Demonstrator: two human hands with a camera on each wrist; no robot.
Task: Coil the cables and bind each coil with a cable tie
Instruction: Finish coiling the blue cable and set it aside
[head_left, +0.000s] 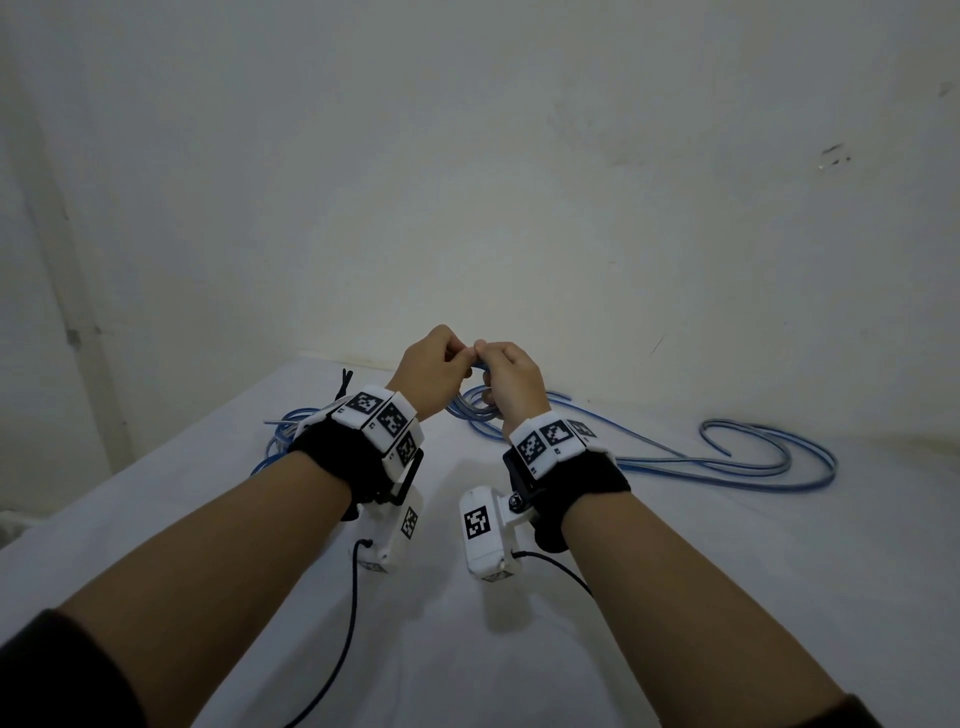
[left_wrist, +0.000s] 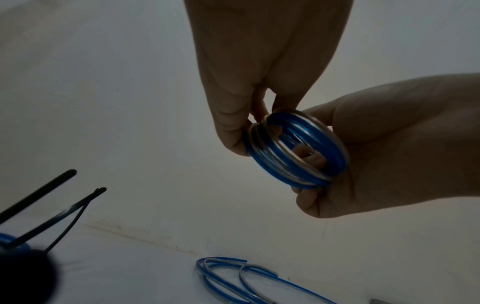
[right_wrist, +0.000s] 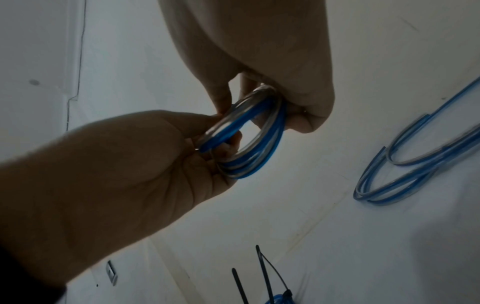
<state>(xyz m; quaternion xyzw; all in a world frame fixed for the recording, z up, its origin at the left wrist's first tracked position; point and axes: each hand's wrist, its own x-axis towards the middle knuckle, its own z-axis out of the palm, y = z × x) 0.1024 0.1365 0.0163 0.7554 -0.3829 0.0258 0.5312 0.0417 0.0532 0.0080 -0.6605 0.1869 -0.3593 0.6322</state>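
Note:
A small coil of blue and clear cable (head_left: 480, 370) is held in the air between both hands, above the back of the white table (head_left: 727, 597). My left hand (head_left: 460, 358) pinches the coil's left rim. My right hand (head_left: 487, 361) grips the other side. In the left wrist view the coil (left_wrist: 296, 152) shows several turns, with the left hand (left_wrist: 249, 127) at its upper edge and fingers of the right hand (left_wrist: 311, 174) curled through the ring. The right wrist view shows the coil (right_wrist: 249, 131) between the right hand (right_wrist: 259, 102) and the left hand (right_wrist: 215, 148).
Loose blue cable (head_left: 727, 457) snakes over the table's right side, and more loops (head_left: 470, 413) lie under the hands. Behind the left wrist sits another blue bundle (head_left: 280, 436) with black cable ties (head_left: 344, 382) sticking up. A wall (head_left: 519, 182) closes the table's far edge.

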